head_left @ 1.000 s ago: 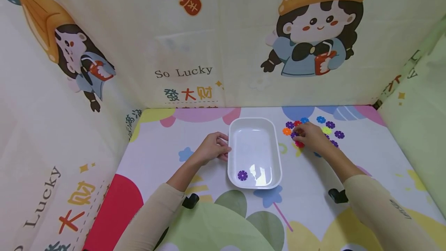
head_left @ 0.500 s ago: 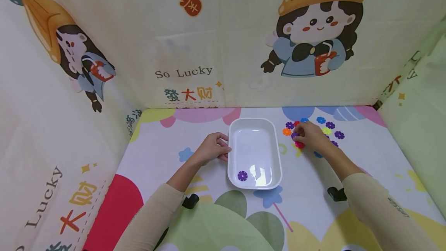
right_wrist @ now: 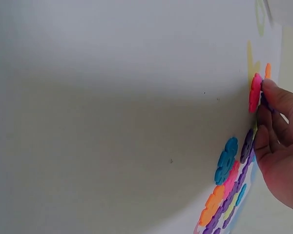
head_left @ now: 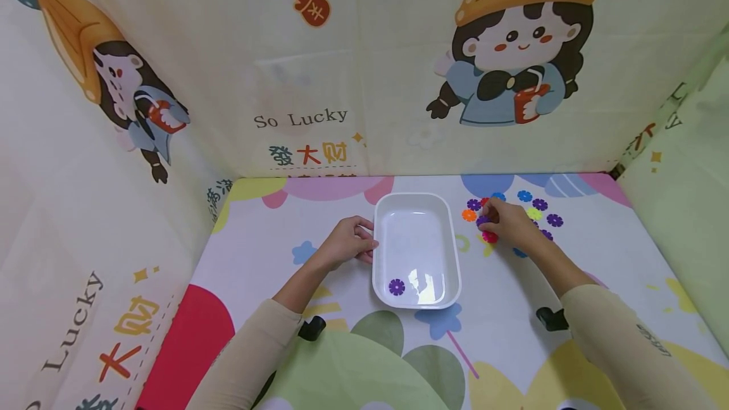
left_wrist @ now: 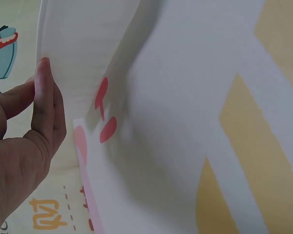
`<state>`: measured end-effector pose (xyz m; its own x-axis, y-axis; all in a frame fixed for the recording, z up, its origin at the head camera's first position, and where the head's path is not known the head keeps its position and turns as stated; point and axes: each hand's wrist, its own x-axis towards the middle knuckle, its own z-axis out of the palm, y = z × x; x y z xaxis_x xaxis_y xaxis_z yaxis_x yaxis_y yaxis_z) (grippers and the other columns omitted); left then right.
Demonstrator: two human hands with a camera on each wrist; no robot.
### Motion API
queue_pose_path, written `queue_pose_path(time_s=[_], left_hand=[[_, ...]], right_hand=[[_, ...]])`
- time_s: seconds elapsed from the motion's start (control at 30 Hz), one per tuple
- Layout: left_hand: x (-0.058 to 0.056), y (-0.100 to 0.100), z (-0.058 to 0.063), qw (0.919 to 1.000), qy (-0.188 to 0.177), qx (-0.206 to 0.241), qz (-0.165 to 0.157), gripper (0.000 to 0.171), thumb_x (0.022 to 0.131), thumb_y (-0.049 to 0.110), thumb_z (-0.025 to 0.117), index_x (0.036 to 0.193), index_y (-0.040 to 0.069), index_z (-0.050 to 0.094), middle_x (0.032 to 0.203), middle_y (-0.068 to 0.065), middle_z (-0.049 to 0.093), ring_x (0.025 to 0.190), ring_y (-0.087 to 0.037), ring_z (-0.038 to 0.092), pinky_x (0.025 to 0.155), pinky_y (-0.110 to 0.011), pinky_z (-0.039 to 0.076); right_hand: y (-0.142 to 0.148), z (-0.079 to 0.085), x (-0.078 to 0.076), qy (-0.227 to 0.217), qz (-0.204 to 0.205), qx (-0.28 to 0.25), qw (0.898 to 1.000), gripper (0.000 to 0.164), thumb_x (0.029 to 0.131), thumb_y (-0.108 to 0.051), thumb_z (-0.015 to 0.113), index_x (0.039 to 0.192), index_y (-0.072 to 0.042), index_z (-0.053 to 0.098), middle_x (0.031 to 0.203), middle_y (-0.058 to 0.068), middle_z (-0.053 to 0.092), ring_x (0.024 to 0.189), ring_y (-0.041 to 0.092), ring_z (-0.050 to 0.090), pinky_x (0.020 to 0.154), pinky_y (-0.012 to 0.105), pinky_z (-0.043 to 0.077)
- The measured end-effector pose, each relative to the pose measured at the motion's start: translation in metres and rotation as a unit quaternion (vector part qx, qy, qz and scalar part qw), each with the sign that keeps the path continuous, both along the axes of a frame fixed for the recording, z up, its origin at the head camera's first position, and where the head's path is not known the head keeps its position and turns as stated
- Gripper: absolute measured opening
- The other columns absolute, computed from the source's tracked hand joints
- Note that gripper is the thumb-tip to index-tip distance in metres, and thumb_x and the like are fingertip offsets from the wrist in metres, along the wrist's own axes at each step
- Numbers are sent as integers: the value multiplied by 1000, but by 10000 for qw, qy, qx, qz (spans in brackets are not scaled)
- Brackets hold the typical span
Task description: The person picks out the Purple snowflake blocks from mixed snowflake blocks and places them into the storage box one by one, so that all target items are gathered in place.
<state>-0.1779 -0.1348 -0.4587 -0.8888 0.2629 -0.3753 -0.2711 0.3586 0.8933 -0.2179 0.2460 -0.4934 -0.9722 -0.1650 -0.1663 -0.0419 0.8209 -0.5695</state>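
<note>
A white rectangular tray (head_left: 416, 207) stands mid-table in the head view, with one purple flower-shaped disc (head_left: 397, 286) near its front left corner. My left hand (head_left: 348, 242) holds the tray's left rim; in the left wrist view its fingers (left_wrist: 45, 105) lie along the outer wall. Right of the tray, my right hand (head_left: 509, 223) pinches another purple flower-shaped disc (head_left: 483, 221) between thumb and fingers, low over the table. A pink-red disc (right_wrist: 255, 92) lies close beside those fingertips in the right wrist view. My right hand hides part of the group of discs.
Several loose flower-shaped discs surround the right hand: an orange one (head_left: 469, 214), a blue one (head_left: 524, 195), a yellow one (head_left: 533, 213) and a purple one (head_left: 555, 220) among them. Cloth walls (head_left: 398, 68) with printed figures close off the table's back and sides.
</note>
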Motion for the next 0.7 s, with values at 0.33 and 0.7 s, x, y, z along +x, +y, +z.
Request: queue_pose_path(time_s=[0.33, 0.7], left_hand=[[0, 0, 0, 10000, -18, -40, 11, 39, 94, 1, 73, 129, -2, 55, 99, -16, 64, 65, -19, 71, 67, -40, 69], [-1, 0, 1, 10000, -37, -85, -3, 40, 94, 2, 73, 130, -1, 55, 101, -16, 64, 65, -19, 72, 72, -44, 69]], right_hand=[[7, 2, 4, 241, 192, -131, 9994, 19, 100, -13, 69, 115, -6, 60, 112, 19, 70, 102, 34, 64, 93, 51, 64], [3, 27, 10, 378, 448, -466, 9972, 19, 99, -11, 70, 116, -7, 63, 112, 15, 71, 102, 30, 67, 88, 41, 67]])
